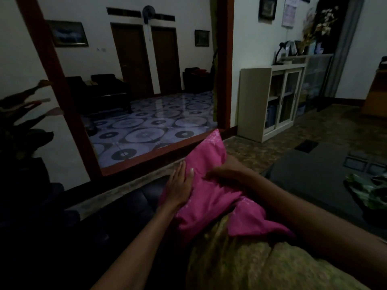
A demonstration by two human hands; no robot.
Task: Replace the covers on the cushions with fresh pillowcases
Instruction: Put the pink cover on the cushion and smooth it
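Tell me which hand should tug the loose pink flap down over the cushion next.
Right, probably. The right hand lies nearer the loose flap of the pink pillowcase, while the left hand lies flat on the stuffed part, steadying it.

Landmark: white cabinet (272, 101), standing against the wall.
Desk lamp (280, 52): sitting on the cabinet's top.
Doorway frame (225, 65): rising just left of the cabinet.
Patterned tile floor (150, 126): shining beyond the frame.
Dark table (314, 174): lying in front of the cabinet.
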